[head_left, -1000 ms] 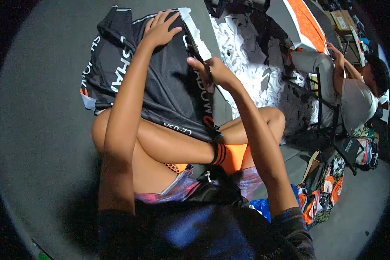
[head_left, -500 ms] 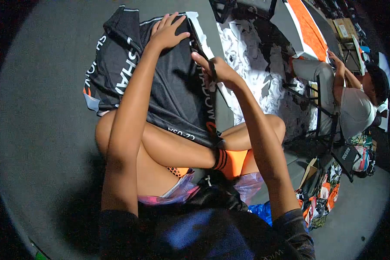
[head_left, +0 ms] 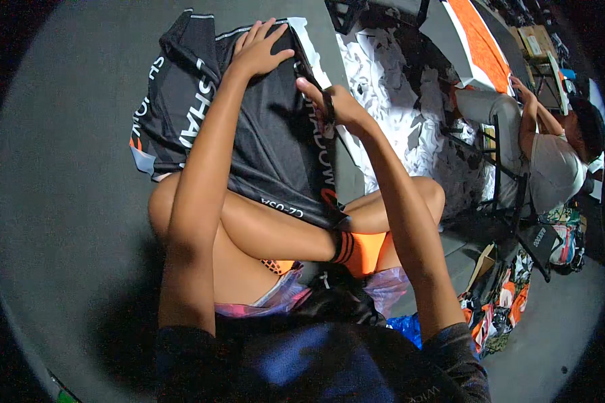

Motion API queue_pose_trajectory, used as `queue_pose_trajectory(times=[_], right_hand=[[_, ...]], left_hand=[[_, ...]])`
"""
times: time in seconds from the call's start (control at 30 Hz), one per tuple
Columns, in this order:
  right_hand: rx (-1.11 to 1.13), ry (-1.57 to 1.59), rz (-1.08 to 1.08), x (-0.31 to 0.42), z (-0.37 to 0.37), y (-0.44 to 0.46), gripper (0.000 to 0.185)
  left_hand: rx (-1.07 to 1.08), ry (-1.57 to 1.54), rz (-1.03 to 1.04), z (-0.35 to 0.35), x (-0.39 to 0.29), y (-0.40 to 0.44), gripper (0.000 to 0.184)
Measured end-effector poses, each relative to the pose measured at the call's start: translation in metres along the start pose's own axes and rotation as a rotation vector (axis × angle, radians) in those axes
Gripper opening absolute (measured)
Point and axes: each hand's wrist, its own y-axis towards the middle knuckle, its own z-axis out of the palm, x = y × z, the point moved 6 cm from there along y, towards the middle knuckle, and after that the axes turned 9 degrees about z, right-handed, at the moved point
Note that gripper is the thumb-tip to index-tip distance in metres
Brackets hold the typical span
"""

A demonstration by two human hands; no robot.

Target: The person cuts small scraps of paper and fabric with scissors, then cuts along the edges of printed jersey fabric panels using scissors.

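Observation:
A black jersey [head_left: 269,134] with white lettering lies spread over the grey surface and against the crossed legs. My left hand [head_left: 261,52] rests flat on its upper part, fingers spread. At the jersey's right side, my right hand [head_left: 339,106] is closed around the dark handles of what look like scissors [head_left: 328,107]. Their blades point up along the fabric edge and are hard to make out against the black cloth. A white strip of cloth [head_left: 306,50] runs beside that edge.
White scraps [head_left: 376,87] cover the floor on the right. Beyond them a seated person [head_left: 554,161] touches orange and white cloth [head_left: 477,43] on a table. A dark chair frame [head_left: 497,161] stands there. Colourful cloth [head_left: 504,302] and a blue bag [head_left: 405,329] lie at lower right.
The jersey and both hands appear slightly further right and lower in view than in the earliest frame, with the whole view shifted a little. My left hand stays flat and my right hand keeps its hold.

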Motion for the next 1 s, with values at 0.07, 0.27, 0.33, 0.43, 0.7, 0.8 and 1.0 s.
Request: queue_pose_trajectory(times=[0.07, 0.27, 0.33, 0.43, 0.7, 0.8, 1.0], right_hand=[[0.013, 0.029, 0.018, 0.001, 0.0, -0.004, 0.069], [0.072, 0.046, 0.02, 0.01, -0.001, -0.014, 0.068], [0.077, 0.023, 0.021, 0.013, -0.003, -0.013, 0.066], [0.066, 0.043, 0.023, 0.014, -0.005, -0.008, 0.066], [-0.005, 0.038, 0.023, 0.014, -0.007, 0.011, 0.069], [-0.036, 0.003, 0.009, 0.012, -0.006, 0.014, 0.07], [-0.006, -0.033, -0.035, 0.019, -0.009, 0.004, 0.069]], left_hand=[[-0.018, -0.007, 0.014, -0.001, 0.0, 0.0, 0.07], [0.005, -0.026, -0.009, -0.005, -0.001, 0.0, 0.071], [0.017, -0.044, -0.023, -0.005, -0.002, 0.0, 0.071], [0.026, -0.046, -0.028, -0.006, -0.004, -0.001, 0.072], [0.028, -0.047, -0.031, -0.006, -0.002, 0.001, 0.073], [0.035, -0.039, -0.034, -0.008, -0.002, 0.0, 0.073], [0.038, -0.039, -0.04, -0.008, -0.003, 0.0, 0.073]])
